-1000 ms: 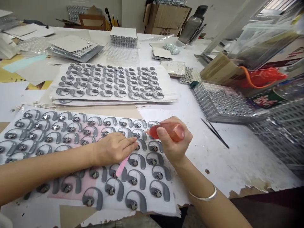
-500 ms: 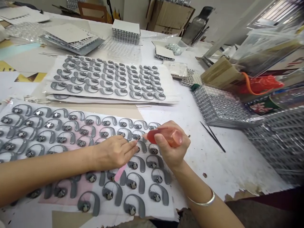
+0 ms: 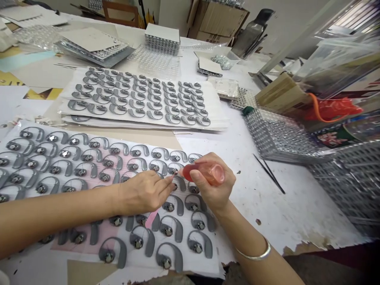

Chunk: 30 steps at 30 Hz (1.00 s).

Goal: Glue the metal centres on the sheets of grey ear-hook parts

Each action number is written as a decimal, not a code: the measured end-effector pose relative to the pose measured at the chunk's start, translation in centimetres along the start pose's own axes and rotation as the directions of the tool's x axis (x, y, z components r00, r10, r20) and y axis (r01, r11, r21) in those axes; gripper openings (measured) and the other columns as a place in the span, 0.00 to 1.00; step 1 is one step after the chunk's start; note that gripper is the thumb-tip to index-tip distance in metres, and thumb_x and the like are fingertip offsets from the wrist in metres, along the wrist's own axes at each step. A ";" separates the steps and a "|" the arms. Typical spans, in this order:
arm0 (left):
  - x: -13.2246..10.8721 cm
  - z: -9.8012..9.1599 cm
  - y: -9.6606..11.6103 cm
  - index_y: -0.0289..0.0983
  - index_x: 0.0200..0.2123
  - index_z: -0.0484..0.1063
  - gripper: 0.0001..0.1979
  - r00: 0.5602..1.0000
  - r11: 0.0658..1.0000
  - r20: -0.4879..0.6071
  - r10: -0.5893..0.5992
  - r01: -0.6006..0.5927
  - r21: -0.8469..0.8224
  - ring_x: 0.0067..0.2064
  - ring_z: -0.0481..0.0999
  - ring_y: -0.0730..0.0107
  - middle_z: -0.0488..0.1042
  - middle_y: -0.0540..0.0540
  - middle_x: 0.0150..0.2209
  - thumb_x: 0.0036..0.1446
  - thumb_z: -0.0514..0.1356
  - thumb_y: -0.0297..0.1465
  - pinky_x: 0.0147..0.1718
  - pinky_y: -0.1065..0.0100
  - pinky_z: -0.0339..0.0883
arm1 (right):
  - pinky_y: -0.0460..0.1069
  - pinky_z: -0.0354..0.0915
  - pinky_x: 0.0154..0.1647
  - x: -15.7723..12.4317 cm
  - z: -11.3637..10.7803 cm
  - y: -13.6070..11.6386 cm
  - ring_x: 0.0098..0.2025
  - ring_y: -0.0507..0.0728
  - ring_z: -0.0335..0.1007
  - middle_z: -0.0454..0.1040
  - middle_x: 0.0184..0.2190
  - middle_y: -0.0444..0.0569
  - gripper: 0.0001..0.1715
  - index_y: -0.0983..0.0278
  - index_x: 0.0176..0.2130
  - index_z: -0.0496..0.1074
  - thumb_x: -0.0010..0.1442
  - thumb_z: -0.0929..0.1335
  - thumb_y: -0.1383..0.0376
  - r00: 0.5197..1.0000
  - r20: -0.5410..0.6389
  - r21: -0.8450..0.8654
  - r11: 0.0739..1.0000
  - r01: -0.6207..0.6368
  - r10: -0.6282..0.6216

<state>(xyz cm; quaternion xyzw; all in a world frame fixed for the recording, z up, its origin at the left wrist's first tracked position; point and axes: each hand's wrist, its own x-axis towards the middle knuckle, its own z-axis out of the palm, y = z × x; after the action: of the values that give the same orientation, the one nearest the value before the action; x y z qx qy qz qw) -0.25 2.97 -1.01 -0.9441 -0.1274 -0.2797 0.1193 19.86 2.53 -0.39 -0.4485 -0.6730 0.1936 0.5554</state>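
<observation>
My right hand (image 3: pixel 212 188) is wrapped round a small orange-red squeeze bottle (image 3: pixel 204 173) whose tip points left at a grey hook-shaped piece with a metal stud on the near white sheet (image 3: pixel 89 166). My left hand (image 3: pixel 145 192) lies palm down on the same sheet, fingers together, pinching a thin pink stick (image 3: pixel 152 217) whose end shows below the palm. Its fingertips almost meet the bottle's tip. Rows of the same grey pieces cover the sheet around both hands.
A second sheet of grey pieces (image 3: pixel 139 99) lies farther back. Stacks of blister trays (image 3: pixel 162 39) and cardboard boxes (image 3: pixel 219 18) stand at the rear. Silver mesh trays (image 3: pixel 276 134) sit at the right, with black tweezers (image 3: pixel 268 173) beside them. The table's worn front edge (image 3: pixel 311 241) is close.
The camera view has tilted down a little. My right hand with the bottle has shifted slightly left toward my left fingertips. My left hand has hardly moved.
</observation>
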 end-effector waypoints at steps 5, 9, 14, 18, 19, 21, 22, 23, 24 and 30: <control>-0.1 -0.1 0.1 0.24 0.37 0.71 0.06 1.000 0.999 0.025 0.001 -0.002 0.036 0.23 0.73 0.70 0.78 0.35 0.32 0.59 0.55 0.18 0.18 0.69 0.69 | 0.49 0.65 0.24 0.0 0.2 0.0 0.24 0.51 0.66 0.69 0.25 0.43 0.11 0.62 0.34 0.70 0.51 0.73 0.62 1.000 0.017 -0.014 1.000 0.001 -0.001; 0.1 -0.1 0.1 0.26 0.35 0.72 0.06 0.999 0.999 0.035 -0.001 0.000 0.040 0.22 0.73 0.70 0.78 0.36 0.32 0.59 0.54 0.19 0.18 0.69 0.69 | 0.49 0.65 0.24 0.0 0.3 -0.1 0.23 0.51 0.66 0.70 0.25 0.43 0.10 0.62 0.33 0.70 0.51 0.73 0.62 1.000 0.007 -0.028 1.000 0.011 -0.010; 0.3 -0.1 0.3 0.26 0.32 0.72 0.06 0.999 0.999 0.028 -0.024 0.023 0.035 0.22 0.72 0.69 0.78 0.37 0.31 0.57 0.55 0.18 0.18 0.68 0.69 | 0.50 0.66 0.24 -0.1 0.4 -0.1 0.24 0.52 0.68 0.70 0.25 0.44 0.10 0.62 0.34 0.70 0.51 0.73 0.63 1.000 0.003 -0.018 1.000 0.013 -0.013; 0.3 -0.1 0.4 0.27 0.31 0.72 0.08 0.998 0.999 0.039 -0.039 0.038 0.032 0.22 0.73 0.69 0.78 0.38 0.29 0.58 0.54 0.18 0.19 0.68 0.69 | 0.49 0.66 0.25 0.0 0.4 -0.2 0.24 0.52 0.68 0.71 0.25 0.43 0.09 0.62 0.34 0.70 0.51 0.72 0.64 0.999 0.005 -0.021 0.999 0.047 -0.046; 0.3 -0.1 0.4 0.28 0.31 0.72 0.08 0.998 0.999 0.048 -0.041 0.039 0.032 0.22 0.73 0.69 0.78 0.39 0.28 0.59 0.53 0.18 0.20 0.68 0.70 | 0.49 0.66 0.25 0.0 0.4 -0.3 0.24 0.51 0.68 0.71 0.25 0.43 0.09 0.62 0.34 0.70 0.51 0.72 0.64 0.998 0.007 -0.023 0.998 0.057 -0.057; 0.3 -0.1 0.4 0.28 0.31 0.71 0.08 0.997 0.999 0.061 -0.047 0.045 0.031 0.23 0.74 0.68 0.77 0.39 0.27 0.59 0.53 0.18 0.20 0.68 0.70 | 0.49 0.65 0.24 0.0 0.4 -0.3 0.24 0.51 0.67 0.71 0.25 0.43 0.09 0.62 0.33 0.70 0.51 0.73 0.64 0.998 0.011 -0.031 0.997 0.067 -0.067; 0.3 -0.1 0.4 0.28 0.32 0.71 0.08 0.997 0.998 0.064 -0.052 0.050 0.029 0.23 0.74 0.68 0.77 0.39 0.27 0.59 0.52 0.18 0.21 0.68 0.71 | 0.49 0.65 0.24 0.0 0.4 -0.3 0.24 0.51 0.67 0.70 0.25 0.43 0.09 0.62 0.33 0.70 0.51 0.73 0.63 0.998 0.010 -0.037 0.997 0.065 -0.064; 0.3 -0.1 0.4 0.28 0.32 0.71 0.08 0.996 0.998 0.067 -0.056 0.055 0.027 0.23 0.74 0.68 0.77 0.39 0.27 0.59 0.52 0.18 0.21 0.68 0.71 | 0.49 0.65 0.24 0.0 0.4 -0.3 0.24 0.51 0.67 0.70 0.24 0.43 0.09 0.62 0.33 0.70 0.51 0.73 0.63 0.998 0.009 -0.043 0.997 0.061 -0.060; 0.3 -0.1 0.5 0.28 0.32 0.71 0.09 0.996 0.998 0.069 -0.059 0.057 0.024 0.23 0.74 0.68 0.77 0.39 0.28 0.59 0.52 0.18 0.20 0.68 0.71 | 0.49 0.65 0.24 0.0 0.4 -0.2 0.24 0.51 0.67 0.70 0.25 0.43 0.09 0.62 0.33 0.70 0.51 0.73 0.63 0.998 0.006 -0.045 0.997 0.057 -0.057; 0.3 0.0 0.5 0.28 0.32 0.71 0.10 0.995 0.998 0.070 -0.067 0.067 0.010 0.23 0.74 0.68 0.77 0.39 0.27 0.59 0.50 0.17 0.20 0.68 0.72 | 0.48 0.65 0.24 0.0 0.5 -0.2 0.24 0.50 0.67 0.70 0.25 0.43 0.09 0.63 0.32 0.70 0.52 0.73 0.64 0.998 -0.015 -0.059 0.996 0.065 -0.066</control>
<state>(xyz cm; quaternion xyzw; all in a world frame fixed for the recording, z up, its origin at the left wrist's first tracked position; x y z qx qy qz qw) 0.13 2.55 -0.87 -0.9482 -0.1641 -0.2495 0.1087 19.34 2.53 -0.44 -0.4439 -0.6881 0.1515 0.5537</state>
